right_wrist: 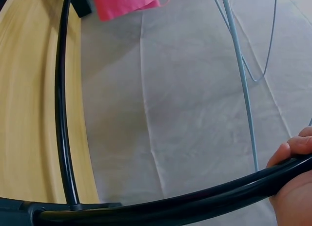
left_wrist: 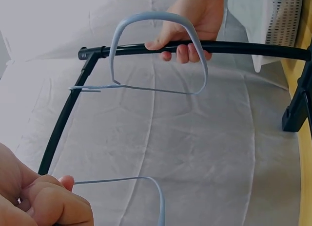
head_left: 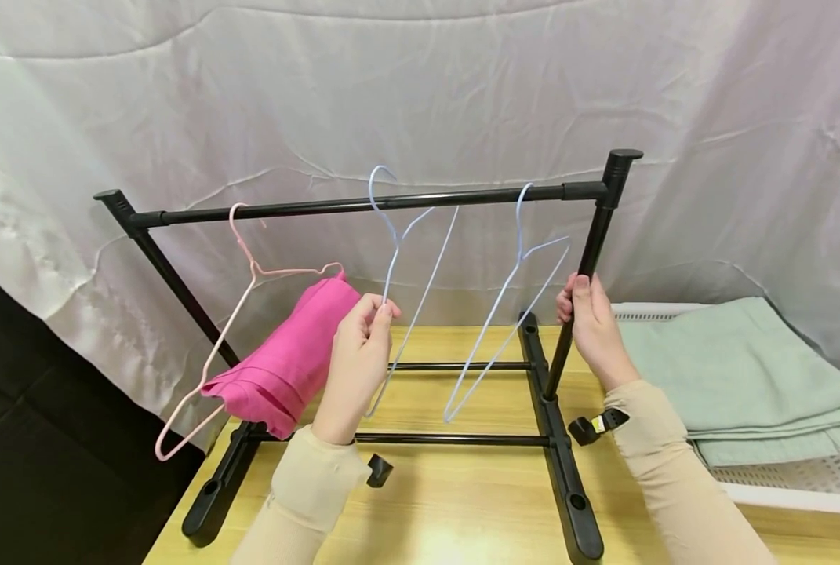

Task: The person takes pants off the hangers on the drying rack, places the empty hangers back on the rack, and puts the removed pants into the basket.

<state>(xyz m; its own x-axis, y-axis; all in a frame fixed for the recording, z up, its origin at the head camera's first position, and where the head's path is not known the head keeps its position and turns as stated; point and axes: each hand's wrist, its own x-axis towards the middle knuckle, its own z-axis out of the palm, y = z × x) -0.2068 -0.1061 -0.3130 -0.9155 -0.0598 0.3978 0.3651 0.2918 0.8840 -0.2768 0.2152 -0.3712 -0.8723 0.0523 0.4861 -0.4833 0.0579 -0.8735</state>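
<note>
My left hand (head_left: 359, 353) pinches a light blue hanger (head_left: 396, 245) by one sloping arm below its neck. That hanger's hook stands above the black top bar (head_left: 321, 207), its tip higher than the bar. With curled fingers my right hand (head_left: 592, 326) grips the right post (head_left: 559, 361) of the black rack. Between the hands a second light blue hanger (head_left: 520, 227) hangs from the bar. Bright pink cloth (head_left: 285, 345) drapes over a pink hanger (head_left: 253, 271) at the bar's left end. In the left wrist view, my left fingers (left_wrist: 58, 204) are bent at the lower left.
A white perforated basket (head_left: 808, 498) at the right holds folded pale green cloth (head_left: 744, 369). The rack's black feet (head_left: 568, 479) stand on a wooden table (head_left: 455, 502). Behind it hangs a pale grey curtain (head_left: 420, 94); black fabric (head_left: 52, 439) lies at the left.
</note>
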